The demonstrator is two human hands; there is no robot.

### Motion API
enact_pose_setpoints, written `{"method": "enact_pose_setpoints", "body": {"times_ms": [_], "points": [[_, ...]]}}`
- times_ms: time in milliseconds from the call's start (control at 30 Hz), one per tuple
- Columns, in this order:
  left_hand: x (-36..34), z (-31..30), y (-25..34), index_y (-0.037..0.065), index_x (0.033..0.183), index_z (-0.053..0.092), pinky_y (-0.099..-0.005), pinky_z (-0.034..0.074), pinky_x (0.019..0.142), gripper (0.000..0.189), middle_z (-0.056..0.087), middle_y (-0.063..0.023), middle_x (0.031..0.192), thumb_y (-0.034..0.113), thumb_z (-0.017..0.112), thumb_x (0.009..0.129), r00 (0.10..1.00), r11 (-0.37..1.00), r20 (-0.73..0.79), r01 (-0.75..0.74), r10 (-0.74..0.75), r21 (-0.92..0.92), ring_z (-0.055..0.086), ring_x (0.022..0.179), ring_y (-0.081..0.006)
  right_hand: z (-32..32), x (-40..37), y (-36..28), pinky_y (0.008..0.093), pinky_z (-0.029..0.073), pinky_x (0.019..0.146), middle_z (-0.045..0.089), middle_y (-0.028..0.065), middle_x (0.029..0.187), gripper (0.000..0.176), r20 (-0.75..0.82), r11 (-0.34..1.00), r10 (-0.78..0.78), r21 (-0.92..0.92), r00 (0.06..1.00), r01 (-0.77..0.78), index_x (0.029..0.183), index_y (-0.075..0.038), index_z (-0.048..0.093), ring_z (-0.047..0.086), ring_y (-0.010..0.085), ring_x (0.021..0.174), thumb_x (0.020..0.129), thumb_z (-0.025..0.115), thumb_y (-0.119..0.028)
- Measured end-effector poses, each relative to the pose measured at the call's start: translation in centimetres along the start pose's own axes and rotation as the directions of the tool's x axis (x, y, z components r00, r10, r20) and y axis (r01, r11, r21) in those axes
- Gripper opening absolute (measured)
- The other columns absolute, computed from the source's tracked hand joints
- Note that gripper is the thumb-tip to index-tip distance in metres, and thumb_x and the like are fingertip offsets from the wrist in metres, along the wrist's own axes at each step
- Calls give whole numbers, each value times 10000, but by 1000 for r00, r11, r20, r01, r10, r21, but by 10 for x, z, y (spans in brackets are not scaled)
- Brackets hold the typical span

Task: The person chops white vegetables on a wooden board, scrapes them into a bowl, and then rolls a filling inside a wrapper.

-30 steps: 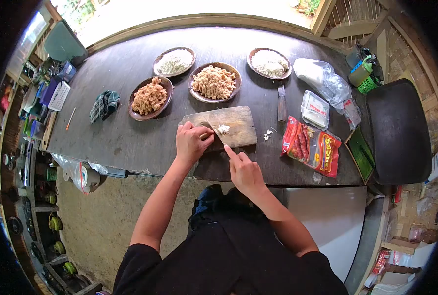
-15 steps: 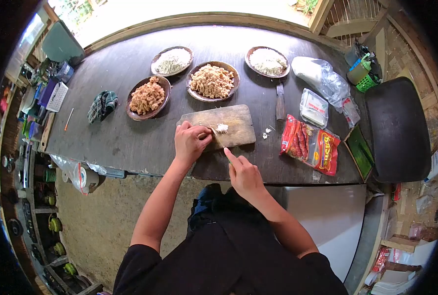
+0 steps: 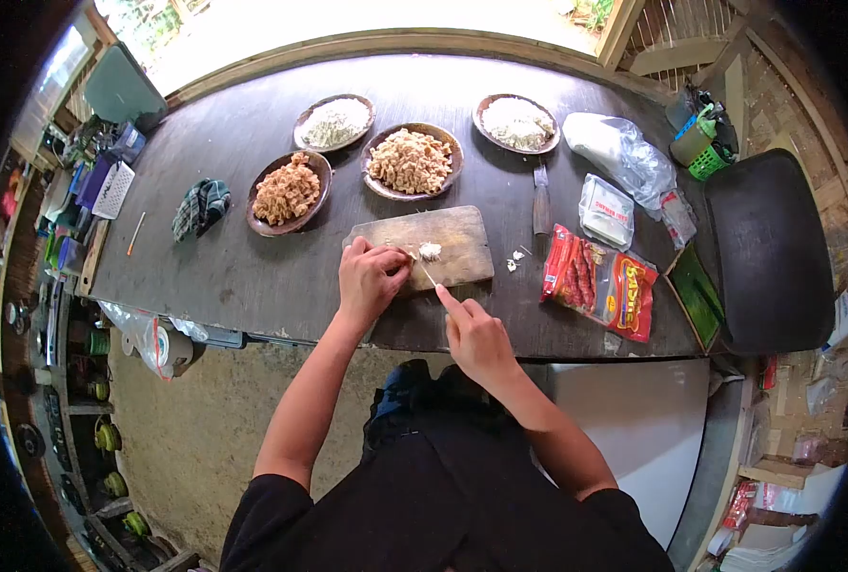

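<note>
A wooden cutting board (image 3: 464, 250) lies near the table's front edge, with a small heap of chopped white pieces (image 3: 430, 251) on it. My left hand (image 3: 373, 278) rests on the board's left part, fingers curled and pressed together around something small that they mostly hide. My right hand (image 3: 481, 336) grips a knife (image 3: 429, 275), its handle covered by my fingers. The thin blade points up and left over the board, its tip close to my left fingertips. Several white scraps (image 3: 514, 261) lie on the table right of the board.
Beyond the board stand brown plates of fried crumbly food (image 3: 411, 160), darker fried pieces (image 3: 286, 191) and white shreds (image 3: 517, 124). To the right are a broad-bladed tool (image 3: 541, 202), a red food packet (image 3: 599, 284), plastic bags (image 3: 624, 157) and a black tray (image 3: 769, 253). A cloth (image 3: 201, 208) lies left.
The knife blade has shifted slightly and now lies at a more slanted angle, with my right hand a little to the right. My left hand stays nearly in place.
</note>
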State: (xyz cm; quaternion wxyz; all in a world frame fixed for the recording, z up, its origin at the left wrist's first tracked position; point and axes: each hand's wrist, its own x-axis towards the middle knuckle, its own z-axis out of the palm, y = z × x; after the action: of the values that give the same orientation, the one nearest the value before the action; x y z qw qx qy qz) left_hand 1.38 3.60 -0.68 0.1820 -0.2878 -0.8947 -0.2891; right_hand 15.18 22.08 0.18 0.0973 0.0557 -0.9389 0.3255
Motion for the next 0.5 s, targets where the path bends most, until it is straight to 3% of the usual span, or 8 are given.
{"method": "enact_pose_setpoints", "body": {"times_ms": [167,333,500], "points": [[-1,4,-5,154,825,806,-356,443,800,104,785,33,896,231,800,754,998,998,13,59,-58,-31,569,822,-218,6,-4,0,511,579,666,605,172,887,523,-2,998,6,68,1000,-5,1492,-141,520,673,413,714,975,588,-107],[-1,3,-2,159,815,808,-354,440,790,105,783,26,864,238,807,747,997,996,1,76,-76,-47,570,788,-216,9,3,-5,511,560,662,601,169,867,517,32,997,75,-7,997,-74,1468,-153,548,662,414,731,960,609,-78],[1,-2,1,182,806,812,-355,428,777,92,774,27,830,257,810,751,996,996,16,93,-93,-11,572,774,-209,12,12,-1,518,558,658,602,168,871,507,7,998,50,-24,999,-49,1468,-147,546,661,417,725,968,603,-86]]}}
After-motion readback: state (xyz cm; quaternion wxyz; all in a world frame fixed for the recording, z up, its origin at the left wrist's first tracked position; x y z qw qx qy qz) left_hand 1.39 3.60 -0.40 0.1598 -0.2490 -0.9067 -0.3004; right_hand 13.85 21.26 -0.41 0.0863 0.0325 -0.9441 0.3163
